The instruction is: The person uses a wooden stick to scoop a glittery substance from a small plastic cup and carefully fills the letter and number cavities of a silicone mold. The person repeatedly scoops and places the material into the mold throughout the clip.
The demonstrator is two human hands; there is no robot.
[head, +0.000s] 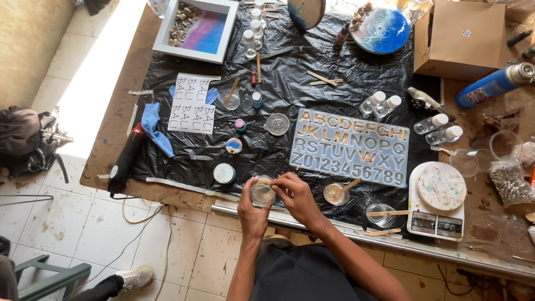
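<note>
Currently my left hand [252, 207] cups a small clear jar [262, 193] from below; right hand [295, 195] pinches its rim w/ fingertips closed. Keep jar level over the black sheet [290, 72]; the letter mould [350, 146] sits just beyond my right hand, avoid spills.

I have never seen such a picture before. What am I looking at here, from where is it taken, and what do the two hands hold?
There is no machine here. A camera worn on a person's head looks straight down at their two bare hands and a worktable covered with black plastic sheet. The left hand holds a small clear cup with pale grainy material in it; the fingers of the right hand touch its rim. Beside them lie a grey mould of letters and numbers, a cup with a wooden stick, a white kitchen scale, small bottles, a blue spray can, a cardboard box and a round blue artwork.
</note>
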